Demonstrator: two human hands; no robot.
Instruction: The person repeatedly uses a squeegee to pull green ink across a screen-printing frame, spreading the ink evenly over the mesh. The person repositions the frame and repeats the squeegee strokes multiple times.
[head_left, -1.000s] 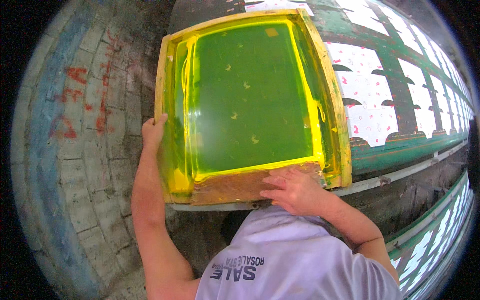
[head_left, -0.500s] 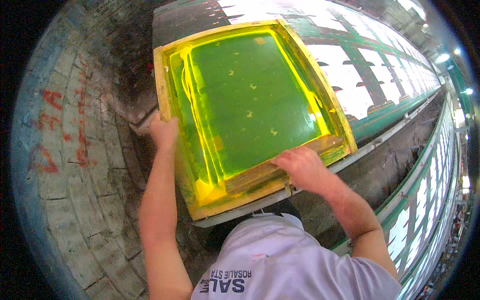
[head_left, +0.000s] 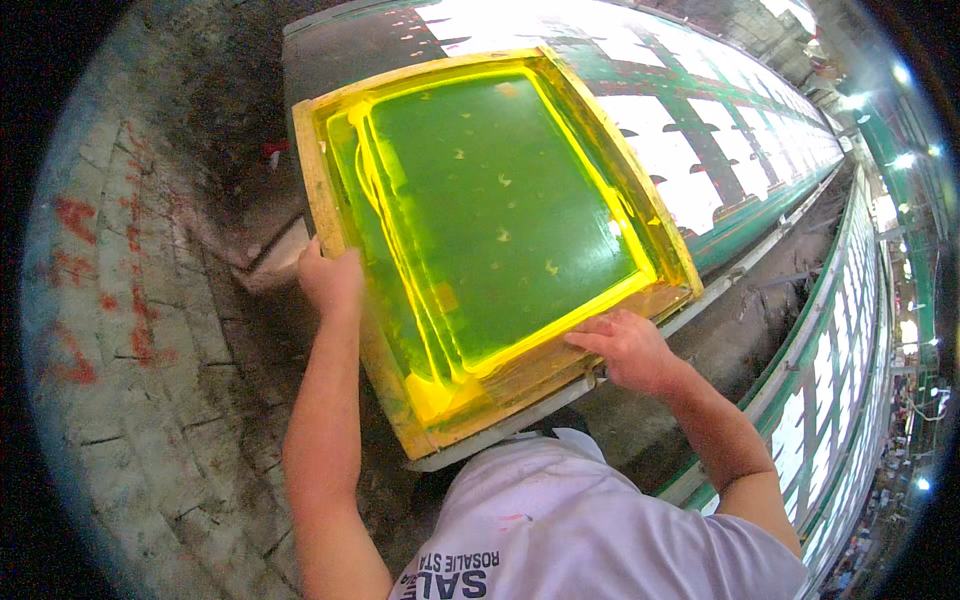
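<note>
A wooden screen-printing frame (head_left: 318,180) lies tilted in front of me, its mesh (head_left: 470,200) dark green with small pale marks. Bright yellow ink lines the mesh edges, with thick streaks down the left side and a pool in the near left corner. My left hand (head_left: 331,282) is closed round the frame's left rail. Along the near end, inside the frame, lies a wide wooden squeegee (head_left: 530,368). My right hand (head_left: 625,350) grips it right of its middle, fingers over its top. The squeegee's blade is hidden.
The frame rests on a long dark table (head_left: 350,48) with rows of white cut pieces (head_left: 655,135) beyond it. A metal rail (head_left: 735,270) follows the table's near edge. Another table with white pieces (head_left: 800,470) stands at right. A block wall (head_left: 130,420) with red paint marks rises at left.
The view has shifted slightly. The right hand and squeegee have tipped a little toward the frame's near rail, and a broader yellow ink line shows along the squeegee. The left hand keeps its hold.
</note>
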